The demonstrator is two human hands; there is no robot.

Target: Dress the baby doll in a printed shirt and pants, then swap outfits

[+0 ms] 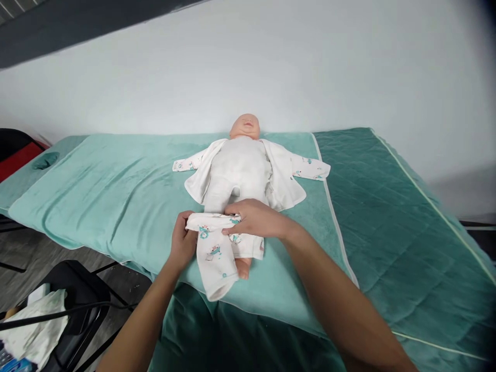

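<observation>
A baby doll [246,165] lies on its back on the green-covered bed, its head toward the wall. It wears an open white printed jacket [287,175] with both sleeves spread out. White printed baby pants [215,253] lie around its lower legs, and one bare foot [243,267] shows below a hem. My left hand [184,238] grips the waistband at its left edge. Across the top of the pants, my right hand [253,218] pinches the waistband near the middle. The other foot is hidden, apparently inside the longer pant leg.
A light green cover [116,186] spreads over the bed, with a darker quilted green cover [395,222] on the right. At lower left stands a black chair [83,289] holding a pale cloth [36,325]. A white wall [271,67] borders the bed's far side.
</observation>
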